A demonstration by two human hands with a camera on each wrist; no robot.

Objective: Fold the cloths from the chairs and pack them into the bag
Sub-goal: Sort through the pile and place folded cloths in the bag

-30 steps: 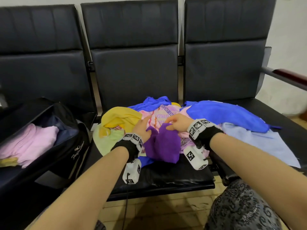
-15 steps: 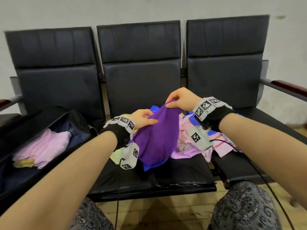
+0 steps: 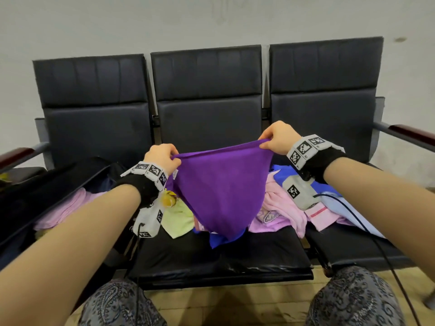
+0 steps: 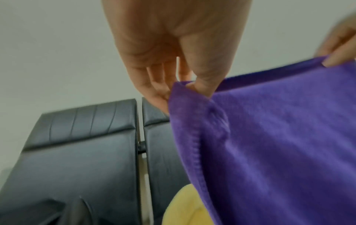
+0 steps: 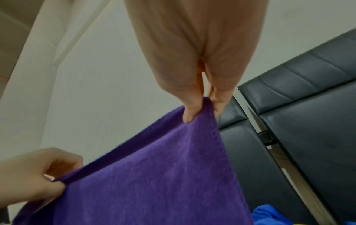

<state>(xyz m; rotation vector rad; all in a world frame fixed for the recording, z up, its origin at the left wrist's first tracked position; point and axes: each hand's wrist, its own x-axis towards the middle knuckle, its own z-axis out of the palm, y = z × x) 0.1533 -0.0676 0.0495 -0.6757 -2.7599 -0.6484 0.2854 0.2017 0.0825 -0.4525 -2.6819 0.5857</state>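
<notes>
Looked like waiting room: row of three joined black padded seats (image 3: 207, 128) stood before me against bare pale wall (image 3: 211, 20), wood-topped armrests (image 3: 414, 135) at ends, yellowish tiled floor (image 3: 235, 307) near my knees.

Behind it all runs a pale grey wall (image 3: 211, 20), bare but for a small dark smudge (image 3: 400, 39) up at the right. Down below, yellowish floor tiles (image 3: 235, 304) show between two knees in dark paisley-print trousers (image 3: 353, 300). A black cable (image 3: 367, 231) trails down the right side.
</notes>
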